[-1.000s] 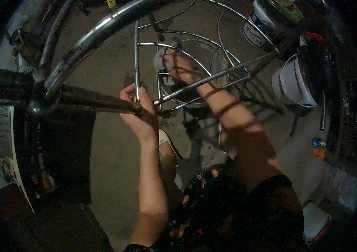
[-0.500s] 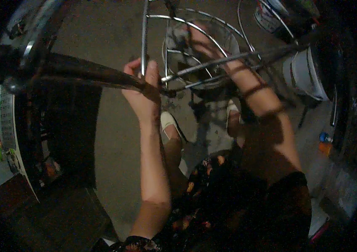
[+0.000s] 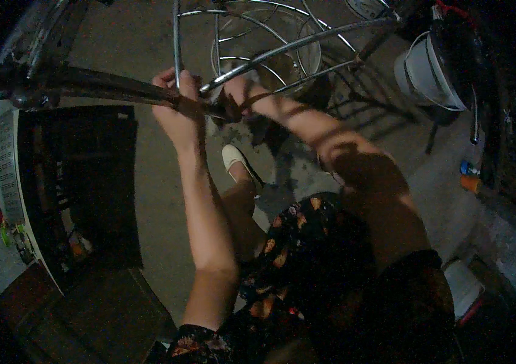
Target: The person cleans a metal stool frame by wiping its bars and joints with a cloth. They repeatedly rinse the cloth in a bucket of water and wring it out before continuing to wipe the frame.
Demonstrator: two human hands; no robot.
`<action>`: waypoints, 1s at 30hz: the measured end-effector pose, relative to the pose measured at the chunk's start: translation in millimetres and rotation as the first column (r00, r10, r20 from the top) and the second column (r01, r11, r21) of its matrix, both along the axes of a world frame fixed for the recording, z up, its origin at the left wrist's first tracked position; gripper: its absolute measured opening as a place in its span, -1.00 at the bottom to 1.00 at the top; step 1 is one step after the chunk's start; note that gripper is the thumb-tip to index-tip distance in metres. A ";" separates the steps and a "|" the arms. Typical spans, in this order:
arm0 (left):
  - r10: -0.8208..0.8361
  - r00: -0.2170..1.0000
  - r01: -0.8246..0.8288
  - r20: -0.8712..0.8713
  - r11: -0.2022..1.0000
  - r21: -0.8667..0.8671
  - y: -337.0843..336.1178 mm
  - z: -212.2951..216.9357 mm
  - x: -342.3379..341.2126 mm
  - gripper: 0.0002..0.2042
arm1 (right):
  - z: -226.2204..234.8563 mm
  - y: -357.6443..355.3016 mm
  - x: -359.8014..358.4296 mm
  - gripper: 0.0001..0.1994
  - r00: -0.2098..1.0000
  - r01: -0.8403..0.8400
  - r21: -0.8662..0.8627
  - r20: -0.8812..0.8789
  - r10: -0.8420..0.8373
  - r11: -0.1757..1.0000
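A shiny metal tube frame with curved rods fills the upper middle. My left hand is closed around one of its joints, thumb and fingers about an upright tube. Just to the right, behind a slanting tube, my right hand is bent in close to the same joint. Its fingers are partly hidden by the metal and look curled, with something pale and dark at them that is too dim to name. Beyond the rods a round grey-rimmed bucket stands on the floor.
A white bucket with a wire handle stands at the right. On the left is a dark open cabinet. My pale shoe rests on the concrete floor. A small orange and blue object lies far right.
My right hand has come out of the bucket beyond the rods, back toward the frame joint beside my left hand. My left hand keeps its hold. The frame and hands sit farther left in view.
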State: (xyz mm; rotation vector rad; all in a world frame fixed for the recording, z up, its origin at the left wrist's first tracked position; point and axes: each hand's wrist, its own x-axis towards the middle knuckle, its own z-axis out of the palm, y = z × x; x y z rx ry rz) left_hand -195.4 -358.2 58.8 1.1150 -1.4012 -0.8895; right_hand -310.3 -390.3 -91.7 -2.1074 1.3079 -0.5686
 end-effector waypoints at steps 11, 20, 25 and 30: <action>-0.008 0.997 0.018 -0.073 0.991 0.136 8.6 5.9 -13.0 -0.70 | -30.7 -31.9 -4.9 -0.74 0.868 0.343 0.106 0.345 -0.358 0.933; -0.010 0.999 0.020 -0.040 0.967 0.253 18.3 3.7 -4.8 -0.70 | 35.7 43.4 -52.0 -0.85 0.814 0.446 0.235 0.294 -0.501 0.864; -0.107 0.993 0.087 0.059 0.960 0.268 11.6 7.7 -5.3 -0.64 | 37.6 80.9 -90.6 -0.68 0.697 0.716 -0.124 0.095 -0.711 0.687; -0.078 0.995 0.093 -0.061 0.948 0.304 5.2 1.9 -3.0 -0.68 | 28.7 87.1 -32.8 -0.63 0.628 0.751 -0.098 -0.201 -0.752 0.653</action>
